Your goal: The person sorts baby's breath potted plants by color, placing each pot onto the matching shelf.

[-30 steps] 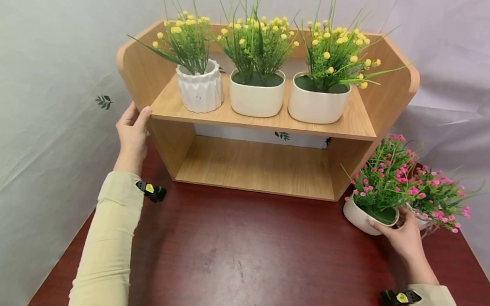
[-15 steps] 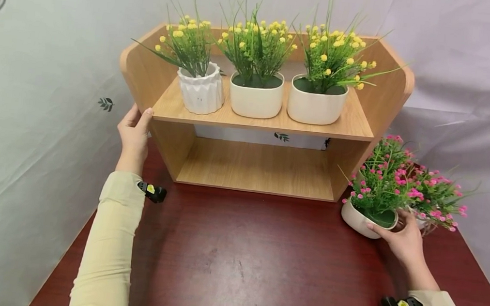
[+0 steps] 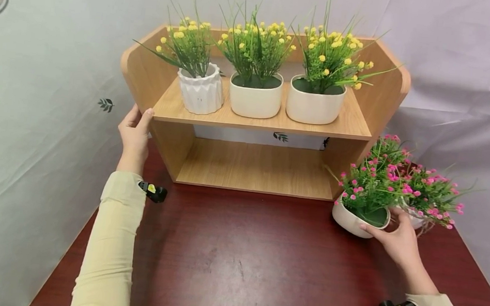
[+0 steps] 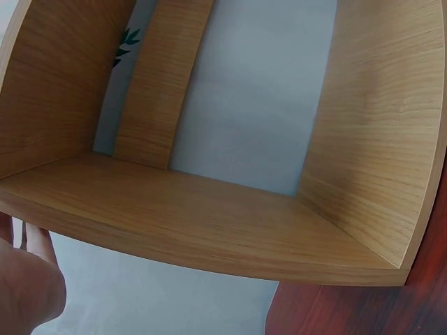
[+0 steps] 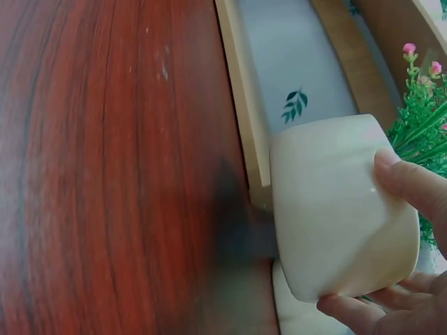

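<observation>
A two-tier wooden shelf stands on the table. My left hand grips its left side panel, thumb at the front edge and fingers on the outer face; those fingers are partly hidden in the left wrist view. At the shelf's right front corner, my right hand holds a potted plant with pink flowers by its smooth white oval pot. In the right wrist view, the thumb lies on the wall of this pot and the fingers reach beneath it. It appears raised off the table and tilted.
Three yellow-flowered plants line the upper board: one in a ribbed white pot, two in smooth oval pots, including the middle pot. More pink flowers stand behind my right hand. The dark red table extends in front.
My right hand and the pink-flowered plant have moved slightly left toward the shelf. The left hand keeps its place on the side panel. The head view has shifted a little.
</observation>
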Available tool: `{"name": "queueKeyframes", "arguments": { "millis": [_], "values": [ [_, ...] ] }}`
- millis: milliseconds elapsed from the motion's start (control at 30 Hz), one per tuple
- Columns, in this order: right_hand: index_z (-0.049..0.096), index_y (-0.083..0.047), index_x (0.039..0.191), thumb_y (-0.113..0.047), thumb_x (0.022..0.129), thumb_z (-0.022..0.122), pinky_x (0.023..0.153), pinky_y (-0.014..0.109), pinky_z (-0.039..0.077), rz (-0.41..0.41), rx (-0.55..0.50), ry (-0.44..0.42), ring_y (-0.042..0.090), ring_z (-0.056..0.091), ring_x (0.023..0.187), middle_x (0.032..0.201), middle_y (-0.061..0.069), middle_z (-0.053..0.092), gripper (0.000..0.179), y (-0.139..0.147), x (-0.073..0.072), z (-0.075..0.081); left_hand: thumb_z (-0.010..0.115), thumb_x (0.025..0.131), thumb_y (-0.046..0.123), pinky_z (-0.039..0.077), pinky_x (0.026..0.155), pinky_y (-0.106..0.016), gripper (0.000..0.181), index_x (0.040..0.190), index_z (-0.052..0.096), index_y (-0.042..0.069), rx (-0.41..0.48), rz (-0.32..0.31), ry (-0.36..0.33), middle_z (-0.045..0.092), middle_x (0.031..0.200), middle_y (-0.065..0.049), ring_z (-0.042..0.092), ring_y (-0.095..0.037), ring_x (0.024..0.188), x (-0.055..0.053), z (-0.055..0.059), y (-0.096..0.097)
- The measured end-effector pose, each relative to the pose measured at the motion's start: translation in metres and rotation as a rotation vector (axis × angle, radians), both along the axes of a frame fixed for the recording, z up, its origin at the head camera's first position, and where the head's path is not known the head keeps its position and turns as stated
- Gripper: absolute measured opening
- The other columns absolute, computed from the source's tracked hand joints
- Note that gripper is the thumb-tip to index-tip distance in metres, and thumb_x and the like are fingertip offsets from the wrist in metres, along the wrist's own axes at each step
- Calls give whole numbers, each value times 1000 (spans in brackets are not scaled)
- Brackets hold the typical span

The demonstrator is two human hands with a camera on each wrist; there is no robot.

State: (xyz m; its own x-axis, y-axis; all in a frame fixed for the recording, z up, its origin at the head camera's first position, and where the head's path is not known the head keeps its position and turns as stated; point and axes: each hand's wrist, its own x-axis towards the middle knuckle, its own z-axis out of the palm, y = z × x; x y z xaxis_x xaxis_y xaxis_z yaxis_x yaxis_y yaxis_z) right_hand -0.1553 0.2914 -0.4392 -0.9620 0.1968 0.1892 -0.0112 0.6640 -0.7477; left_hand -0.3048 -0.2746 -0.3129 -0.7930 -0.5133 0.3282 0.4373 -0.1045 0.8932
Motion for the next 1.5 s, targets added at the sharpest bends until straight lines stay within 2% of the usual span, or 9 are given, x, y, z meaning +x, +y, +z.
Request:
{"name": "queueKeyframes", "arguments": {
  "millis": [267, 400, 533, 833, 1033, 1167, 1267, 1400, 1500],
  "values": [
    [38, 10, 134, -25, 76, 80, 67, 12, 35, 32, 7, 7, -7, 39, 87, 121, 29, 52, 80, -16, -1, 4, 67, 87, 6, 41, 105, -30, 43, 129, 60, 14, -14, 8, -20, 56, 134, -11, 57, -17, 118, 2, -1, -2],
    [35, 9, 137, -26, 76, 80, 68, 15, 34, 39, -3, -23, 11, 46, 95, 124, 28, 50, 83, -26, -2, 7, 67, 87, 7, 41, 105, -30, 43, 130, 60, 14, -23, 5, -19, 56, 135, -10, 57, -17, 118, 2, 0, -3],
    [33, 8, 138, -26, 76, 80, 69, 13, 35, 58, -20, -39, 29, 46, 103, 126, 29, 49, 86, -36, -3, 8, 67, 87, 6, 41, 105, -30, 43, 129, 60, 13, -32, 7, -9, 56, 134, -11, 56, -17, 118, 1, -1, -3],
    [32, 10, 137, -24, 74, 81, 74, 11, 34, 97, -67, -38, 40, 43, 117, 129, 31, 46, 87, -55, -9, 9, 66, 88, 8, 40, 106, -31, 44, 130, 59, 15, -46, 6, -37, 55, 136, -9, 55, -18, 121, 0, -1, -3],
    [33, 9, 136, -22, 75, 81, 70, 3, 40, 130, -102, -28, 32, 46, 110, 128, 29, 47, 84, -65, -13, 11, 66, 88, 9, 40, 106, -31, 44, 130, 59, 16, -52, -1, -38, 55, 136, -8, 55, -17, 121, -1, -1, -2],
    [33, 10, 137, -18, 74, 82, 70, 1, 42, 149, -145, -15, 5, 51, 100, 128, 29, 47, 84, -73, -16, 10, 66, 88, 9, 41, 106, -33, 44, 131, 59, 18, -39, -18, -49, 55, 136, -7, 55, -18, 120, -1, -1, -2],
    [35, 9, 136, -14, 73, 82, 70, 1, 43, 165, -177, 4, -13, 43, 90, 128, 27, 47, 82, -81, -19, 8, 66, 89, 12, 41, 106, -35, 44, 131, 58, 21, -49, -24, -70, 54, 137, -6, 55, -19, 121, -1, -1, -2],
    [34, 8, 137, -13, 73, 82, 72, 2, 43, 192, -200, 0, -9, 42, 95, 131, 26, 46, 83, -93, -25, 9, 66, 89, 13, 41, 106, -36, 44, 132, 58, 22, -66, -18, -82, 54, 138, -5, 55, -20, 122, -1, 0, -3],
    [33, 8, 138, -13, 74, 82, 73, 3, 44, 210, -209, -12, 0, 45, 99, 132, 26, 45, 83, -100, -29, 10, 66, 89, 14, 41, 106, -36, 45, 132, 58, 23, -65, -21, -85, 54, 138, -5, 55, -20, 122, 0, 0, -3]
  ]
}}
